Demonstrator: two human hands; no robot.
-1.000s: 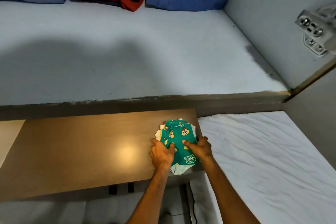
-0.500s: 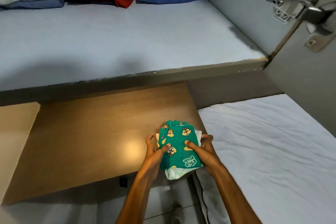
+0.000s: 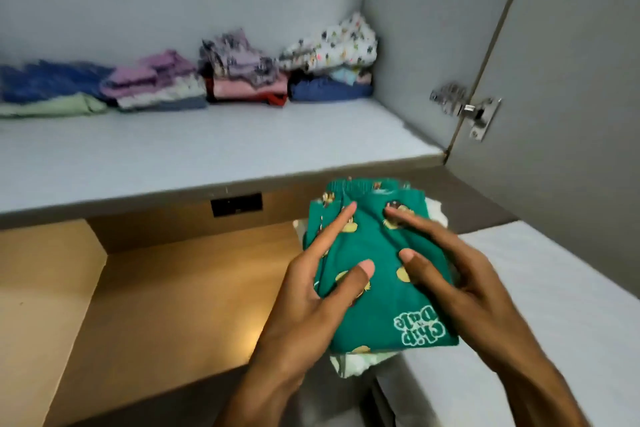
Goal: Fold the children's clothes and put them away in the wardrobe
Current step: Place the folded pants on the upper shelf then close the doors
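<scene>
A small stack of folded children's clothes (image 3: 377,253), with a green cartoon-print piece on top and a pale one underneath, is held up in the air just below the front edge of the grey wardrobe shelf (image 3: 214,156). My left hand (image 3: 311,291) grips its left side, thumb on top. My right hand (image 3: 464,281) grips its right side, thumb and fingers spread over the green cloth. Several piles of folded clothes (image 3: 242,76) stand along the back of the shelf.
The open wardrobe door (image 3: 571,80) with a metal hinge (image 3: 467,111) stands at the right. Below the shelf is a wooden desk top (image 3: 180,295). A bed with a white sheet (image 3: 540,305) lies at the lower right. The shelf's front half is bare.
Both hands have lifted the stack off the wooden desk top and raised it toward the shelf. The view has tilted upward, showing the back of the wardrobe.
</scene>
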